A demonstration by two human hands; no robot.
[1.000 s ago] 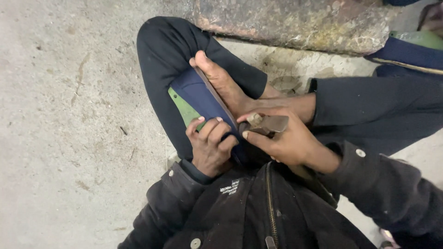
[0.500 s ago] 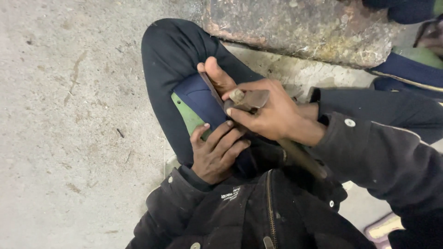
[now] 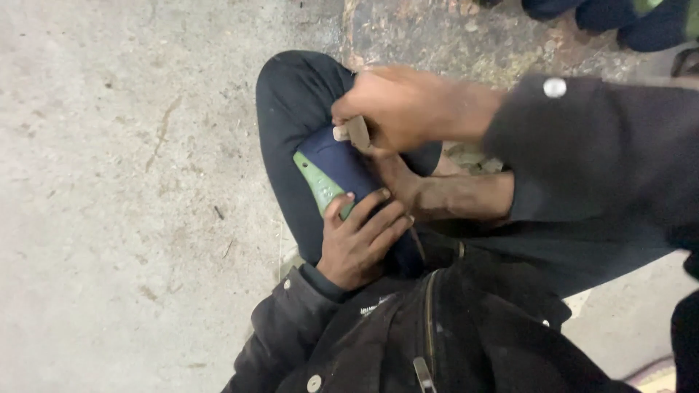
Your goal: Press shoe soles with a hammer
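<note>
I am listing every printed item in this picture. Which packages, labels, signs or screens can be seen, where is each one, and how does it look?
Printed label on the black jacket: on the chest, just below the left hand; a small patch of white lettering, slanted, too small to make out.
No packages, signs or screens show.

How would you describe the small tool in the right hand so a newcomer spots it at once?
Start at the bent knee in dark trousers over the grey concrete floor. On it rests a navy shoe piece with a green sole edge, steadied below by the left hand. The right hand grips a short tan block-like tool just above it, the only pale, squared thing among dark fabric.
</note>
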